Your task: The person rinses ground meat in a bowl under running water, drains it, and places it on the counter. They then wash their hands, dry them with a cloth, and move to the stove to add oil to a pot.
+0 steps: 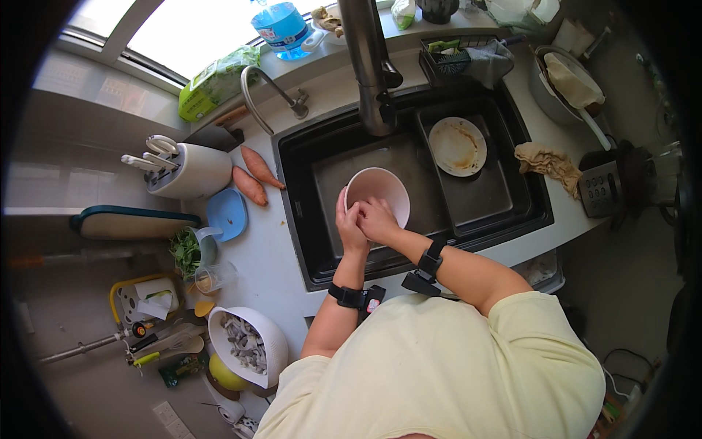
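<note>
Over the left basin of the black double sink (384, 269), I see a pale pink bowl (386, 186) tilted with its opening up. My left hand (350, 222) grips the bowl's left side, thumb near the rim. My right hand (378, 220) reaches over the near rim, its fingers bent down against the inner wall. Whether those fingers hold anything is hidden. The two hands meet at the thumbs. A stained white plate (458, 146) lies in the right basin. Above the bowl hangs the dark metal faucet (375, 104), with no water seen running.
Left of the sink are two sweet potatoes (250, 186), a knife block (197, 170) and a blue dish (227, 214). A white colander (277, 345) holds grey pieces nearer me. To the right lie a crumpled brown cloth (548, 163) and a pot (559, 93). A small curved tap (260, 71) stands behind.
</note>
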The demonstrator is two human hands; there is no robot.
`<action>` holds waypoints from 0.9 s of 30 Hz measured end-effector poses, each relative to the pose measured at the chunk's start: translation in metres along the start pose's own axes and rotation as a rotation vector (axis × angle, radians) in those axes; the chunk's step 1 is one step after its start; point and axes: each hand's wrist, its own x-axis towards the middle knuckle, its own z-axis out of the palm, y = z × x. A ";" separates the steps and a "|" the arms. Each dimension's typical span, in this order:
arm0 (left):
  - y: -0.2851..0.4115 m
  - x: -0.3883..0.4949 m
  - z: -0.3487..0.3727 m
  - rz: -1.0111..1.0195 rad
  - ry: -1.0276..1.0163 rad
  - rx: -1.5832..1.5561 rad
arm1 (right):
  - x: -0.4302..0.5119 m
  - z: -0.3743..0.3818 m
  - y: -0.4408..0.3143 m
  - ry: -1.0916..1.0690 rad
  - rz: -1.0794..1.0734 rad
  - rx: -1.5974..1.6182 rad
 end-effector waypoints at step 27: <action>0.037 0.018 0.078 0.508 0.119 1.749 | 0.024 0.033 0.023 -0.148 -0.429 0.938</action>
